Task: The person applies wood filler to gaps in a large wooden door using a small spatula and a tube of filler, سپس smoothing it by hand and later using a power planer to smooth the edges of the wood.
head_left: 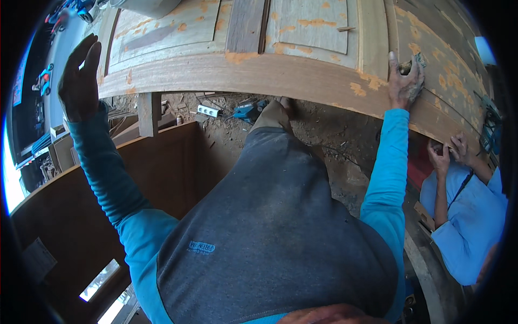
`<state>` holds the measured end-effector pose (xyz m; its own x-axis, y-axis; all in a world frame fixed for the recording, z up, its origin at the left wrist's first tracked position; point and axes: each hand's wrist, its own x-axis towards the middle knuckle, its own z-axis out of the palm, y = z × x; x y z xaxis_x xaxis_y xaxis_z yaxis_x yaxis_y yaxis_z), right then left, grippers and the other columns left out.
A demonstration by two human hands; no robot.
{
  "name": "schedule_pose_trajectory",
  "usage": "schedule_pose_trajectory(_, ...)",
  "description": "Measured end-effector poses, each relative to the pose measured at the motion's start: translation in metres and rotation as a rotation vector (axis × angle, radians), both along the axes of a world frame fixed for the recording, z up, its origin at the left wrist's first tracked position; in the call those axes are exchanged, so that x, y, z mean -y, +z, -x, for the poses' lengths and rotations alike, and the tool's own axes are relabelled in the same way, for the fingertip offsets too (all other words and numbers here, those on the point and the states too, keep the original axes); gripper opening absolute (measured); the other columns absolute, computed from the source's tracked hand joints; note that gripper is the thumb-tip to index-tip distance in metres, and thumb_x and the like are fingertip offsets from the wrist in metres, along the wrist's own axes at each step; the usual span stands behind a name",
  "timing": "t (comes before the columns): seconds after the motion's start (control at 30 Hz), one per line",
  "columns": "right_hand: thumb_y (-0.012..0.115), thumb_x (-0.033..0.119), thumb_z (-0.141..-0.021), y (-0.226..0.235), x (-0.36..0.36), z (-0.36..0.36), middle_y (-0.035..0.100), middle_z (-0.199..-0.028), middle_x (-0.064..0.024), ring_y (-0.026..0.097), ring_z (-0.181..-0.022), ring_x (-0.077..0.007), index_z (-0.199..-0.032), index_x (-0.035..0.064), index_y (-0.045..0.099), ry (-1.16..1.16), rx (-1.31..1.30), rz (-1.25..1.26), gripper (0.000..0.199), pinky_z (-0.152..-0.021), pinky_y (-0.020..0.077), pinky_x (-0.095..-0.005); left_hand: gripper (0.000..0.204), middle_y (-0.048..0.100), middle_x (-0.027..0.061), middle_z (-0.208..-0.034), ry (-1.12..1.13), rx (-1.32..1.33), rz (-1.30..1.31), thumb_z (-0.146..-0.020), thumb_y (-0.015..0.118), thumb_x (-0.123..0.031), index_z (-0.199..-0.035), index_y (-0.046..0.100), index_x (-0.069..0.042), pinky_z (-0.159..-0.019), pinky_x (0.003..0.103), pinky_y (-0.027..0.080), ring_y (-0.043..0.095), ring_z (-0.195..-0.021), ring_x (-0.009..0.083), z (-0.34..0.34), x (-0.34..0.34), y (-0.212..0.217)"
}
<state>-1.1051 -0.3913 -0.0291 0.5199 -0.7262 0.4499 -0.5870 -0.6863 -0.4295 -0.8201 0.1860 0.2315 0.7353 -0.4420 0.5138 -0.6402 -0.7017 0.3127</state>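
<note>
A wide panelled wooden piece, like a door (302,73), lies across the top of the view, marked with patches of orange filler. On its front rail, right of the middle, rests my right hand (406,86), its fingers curled round a small crumpled wad (406,67) of brownish and greenish stuff; its exact kind is unclear. My left hand (80,81) is lifted at the left end of the piece, fingers stretched out and thumb apart, with nothing visible in it. A thin wood sliver (346,29) lies on the right panel.
At the right sits a person in light blue (464,216), their hands (449,151) at the piece's near edge. A pale bucket (144,5) stands on top. Below are a white power strip (208,110), a blue power tool (248,112) and a large brown board (151,167).
</note>
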Motion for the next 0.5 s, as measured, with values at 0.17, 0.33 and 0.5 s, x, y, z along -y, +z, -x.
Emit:
schedule_pose_trajectory(0.17, 0.073, 0.065, -0.088, -0.014, 0.018, -0.003, 0.057, -0.144, -0.0230, 0.044, -0.142, -0.0364, -0.142, -0.0030, 0.059, 0.036, 0.054, 0.042, 0.088, -0.119, 0.0338, -0.0486, 0.039, 0.076, 0.0115, -0.123, 0.141, -0.363, 0.037, -0.102, 0.073, -0.028, -0.132, 0.071, -0.002, -0.104, 0.033, 0.052, 0.069, -0.117, 0.0186, 0.115, -0.049, -0.049)
schedule_pose_trajectory(0.33, 0.073, 0.066, -0.086, -0.018, 0.031, -0.007, 0.064, -0.138, -0.0196, 0.045, -0.142, -0.0358, -0.141, -0.0026, 0.060, 0.013, -0.016, 0.051, 0.088, -0.120, 0.0333, -0.0490, 0.048, 0.074, 0.0177, -0.124, 0.149, -0.988, 0.082, -0.102, 0.073, -0.029, -0.136, 0.065, 0.003, -0.104, 0.035, 0.052, 0.068, -0.119, 0.0216, 0.197, -0.097, -0.140)
schedule_pose_trajectory(0.5, 0.073, 0.066, -0.085, -0.021, 0.042, -0.006, 0.067, -0.136, -0.0194, 0.052, -0.137, -0.0365, -0.138, 0.0000, 0.064, -0.037, -0.017, 0.044, 0.085, -0.116, 0.0394, -0.0479, 0.049, 0.074, 0.0180, -0.127, 0.127, -1.230, -0.149, -0.101, 0.073, -0.032, -0.136, 0.064, 0.002, -0.102, 0.038, 0.053, 0.069, -0.119, 0.0257, 0.251, -0.085, -0.198)
